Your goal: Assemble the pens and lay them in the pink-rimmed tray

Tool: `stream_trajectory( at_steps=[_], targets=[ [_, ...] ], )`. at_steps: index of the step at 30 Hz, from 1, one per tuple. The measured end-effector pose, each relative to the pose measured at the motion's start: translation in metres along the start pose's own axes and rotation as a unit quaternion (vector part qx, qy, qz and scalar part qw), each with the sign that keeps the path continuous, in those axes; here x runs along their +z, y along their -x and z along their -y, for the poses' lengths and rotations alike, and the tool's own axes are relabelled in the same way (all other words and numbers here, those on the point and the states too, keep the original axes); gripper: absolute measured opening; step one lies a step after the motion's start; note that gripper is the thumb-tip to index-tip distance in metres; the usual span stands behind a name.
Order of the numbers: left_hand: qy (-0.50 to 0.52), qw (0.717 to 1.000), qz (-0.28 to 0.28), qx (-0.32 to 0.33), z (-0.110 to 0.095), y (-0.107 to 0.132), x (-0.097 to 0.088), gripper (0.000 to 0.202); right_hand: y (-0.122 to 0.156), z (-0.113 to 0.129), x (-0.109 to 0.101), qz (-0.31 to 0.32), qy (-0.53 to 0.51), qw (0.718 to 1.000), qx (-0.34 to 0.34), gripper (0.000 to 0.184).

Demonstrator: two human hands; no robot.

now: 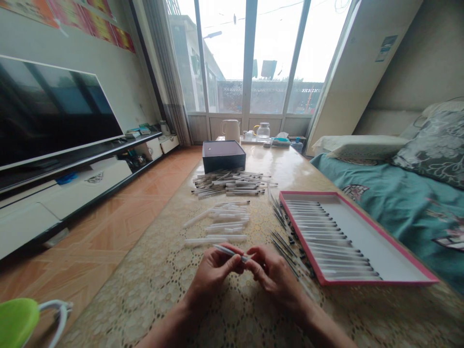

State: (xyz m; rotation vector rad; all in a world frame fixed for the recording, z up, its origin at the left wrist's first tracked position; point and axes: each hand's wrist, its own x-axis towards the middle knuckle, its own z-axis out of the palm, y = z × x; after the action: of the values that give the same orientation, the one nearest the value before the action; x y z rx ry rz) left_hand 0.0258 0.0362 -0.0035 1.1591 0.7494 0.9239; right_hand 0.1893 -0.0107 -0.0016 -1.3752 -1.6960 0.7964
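Between my two hands is a slim pen, tilted over the near part of the table. My left hand pinches its barrel with thumb and fingers. The fingers of my right hand close on its right end, where a dark part shows near the fingertips. Just beyond my hands lie several translucent white pen caps or barrels in loose rows. Right of my right hand are scattered thin dark refills and small black pieces. A pink-rimmed box lid holds a row of finished-looking pens with dark ends.
A larger heap of pens lies in front of a dark open box. At the far end stand a white kettle and a glass jug. A bed or sofa borders the right; a green seat is lower left.
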Motion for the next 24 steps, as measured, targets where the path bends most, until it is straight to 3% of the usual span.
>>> stream_trajectory(
  at_steps=[3, 7, 11, 14, 16, 20, 24],
  targets=[
    [-0.067, 0.998, -0.013, 0.017, -0.003, 0.001, 0.003, 0.022, 0.001, -0.001, 0.003, -0.002, 0.039, 0.999, -0.035, 0.023],
    [-0.247, 0.966, -0.057, 0.049, -0.020, 0.014, 0.007, 0.026, 0.000, -0.009, 0.004, -0.060, 0.023, 0.998, 0.015, 0.027],
    [-0.419, 0.897, 0.035, 0.134, -0.036, 0.021, 0.006, 0.014, -0.001, -0.015, 0.004, -0.106, -0.040, 0.992, 0.054, 0.027],
    [-0.524, 0.830, 0.030, 0.192, -0.038, 0.000, 0.002, 0.014, -0.002, -0.017, 0.003, -0.111, -0.068, 0.990, 0.063, 0.027],
    [-0.609, 0.774, 0.009, 0.174, -0.037, -0.023, -0.002, 0.017, -0.002, -0.018, 0.003, -0.110, -0.076, 0.989, 0.065, 0.026],
    [-0.661, 0.737, 0.023, 0.141, -0.034, -0.062, -0.009, 0.017, -0.003, -0.021, 0.004, -0.116, -0.082, 0.988, 0.067, 0.026],
    [-0.689, 0.713, 0.040, 0.123, -0.034, -0.074, -0.010, 0.014, -0.005, -0.021, 0.003, -0.115, -0.080, 0.988, 0.068, 0.025]
  ],
)
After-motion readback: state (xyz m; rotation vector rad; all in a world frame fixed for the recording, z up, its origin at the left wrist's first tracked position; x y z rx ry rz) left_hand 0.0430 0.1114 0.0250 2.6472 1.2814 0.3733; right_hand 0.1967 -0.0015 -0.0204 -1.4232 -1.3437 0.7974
